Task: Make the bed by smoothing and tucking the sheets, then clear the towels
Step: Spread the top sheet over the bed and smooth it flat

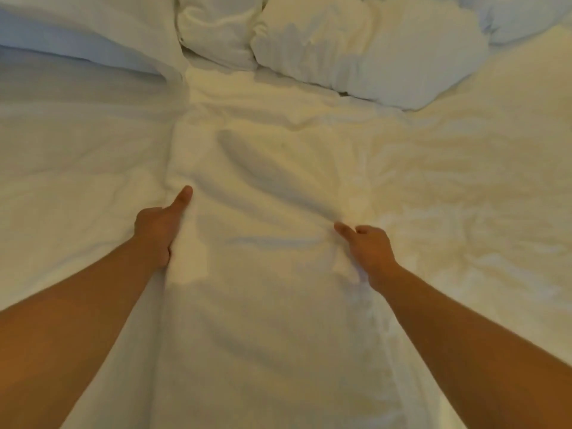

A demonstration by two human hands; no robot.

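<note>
A white, wrinkled sheet [266, 193] covers the whole bed. A raised band of it runs from between my arms up toward the pillows. My left hand [159, 229] grips the left fold of that band, thumb lying along the crease and fingers curled under the fabric. My right hand [368, 246] grips the right fold in a bunch, thumb pointing left. Both forearms reach in from the bottom corners. No towels are in sight.
White pillows lie along the top: a flat one at the left [83, 35], a crumpled one in the middle [216, 29], and a plump one at the right [371, 54]. Creased sheet spreads out to the left and right of my hands.
</note>
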